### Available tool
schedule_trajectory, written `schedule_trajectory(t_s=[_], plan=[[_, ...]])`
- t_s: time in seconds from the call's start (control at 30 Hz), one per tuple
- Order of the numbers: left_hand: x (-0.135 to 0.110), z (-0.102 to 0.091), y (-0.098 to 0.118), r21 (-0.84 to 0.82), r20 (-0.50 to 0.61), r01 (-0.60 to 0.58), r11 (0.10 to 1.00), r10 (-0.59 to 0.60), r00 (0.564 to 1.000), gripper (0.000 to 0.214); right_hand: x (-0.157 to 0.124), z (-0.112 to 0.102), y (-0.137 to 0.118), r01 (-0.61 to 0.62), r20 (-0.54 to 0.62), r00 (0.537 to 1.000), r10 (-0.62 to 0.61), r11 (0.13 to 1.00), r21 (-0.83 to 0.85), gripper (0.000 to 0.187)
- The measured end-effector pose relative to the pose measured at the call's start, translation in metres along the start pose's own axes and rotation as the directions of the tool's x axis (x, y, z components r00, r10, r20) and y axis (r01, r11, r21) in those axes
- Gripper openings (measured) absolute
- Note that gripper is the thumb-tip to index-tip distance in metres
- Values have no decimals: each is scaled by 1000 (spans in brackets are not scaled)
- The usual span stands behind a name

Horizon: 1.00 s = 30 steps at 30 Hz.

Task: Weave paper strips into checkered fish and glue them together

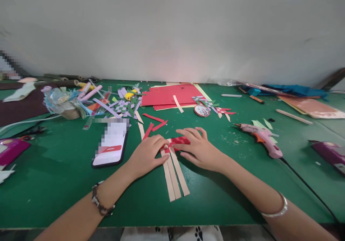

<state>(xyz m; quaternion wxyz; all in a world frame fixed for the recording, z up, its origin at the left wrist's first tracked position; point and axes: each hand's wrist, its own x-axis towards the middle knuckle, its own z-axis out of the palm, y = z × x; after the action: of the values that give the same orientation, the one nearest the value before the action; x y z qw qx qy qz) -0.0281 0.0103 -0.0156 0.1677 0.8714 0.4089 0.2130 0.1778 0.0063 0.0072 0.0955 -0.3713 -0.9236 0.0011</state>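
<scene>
A small weave of red and cream paper strips (pixel 174 169) lies flat on the table in front of me, its long cream ends pointing toward me. My left hand (pixel 148 154) is at the weave's left side, fingers close together and thumb pressing on the cream strips. Across from it, my right hand (pixel 201 148) has its fingers spread, with a fingertip touching the woven part and partly covering it. Loose red strips (pixel 153 117) lie just beyond my left hand. A phone (pixel 111 144) with a lit screen rests left of that hand.
A pink glue gun (pixel 261 138) with a black cord lies at right. Behind are red paper sheets (pixel 172 96), a round tin-like disc (pixel 202 110) and a pile of purple and green scraps (pixel 124 106). Purple tools (pixel 13 151) sit at the table's sides.
</scene>
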Motion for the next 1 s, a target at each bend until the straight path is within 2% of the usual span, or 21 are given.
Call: schedule_trajectory(t_s=[0.27, 0.53, 1.0], plan=[[1, 1, 1, 30, 41, 23, 999, -24, 999, 23, -1, 9, 5, 24, 4, 1000, -24, 995, -93, 34], [2, 1, 0, 40, 59, 31, 999, -33, 998, 24, 0, 9, 1, 3, 28, 1000, -1, 997, -72, 37], [1, 1, 1, 241, 101, -87, 967, 64, 993, 25, -8, 11, 8, 48, -41, 997, -59, 971, -236, 38]])
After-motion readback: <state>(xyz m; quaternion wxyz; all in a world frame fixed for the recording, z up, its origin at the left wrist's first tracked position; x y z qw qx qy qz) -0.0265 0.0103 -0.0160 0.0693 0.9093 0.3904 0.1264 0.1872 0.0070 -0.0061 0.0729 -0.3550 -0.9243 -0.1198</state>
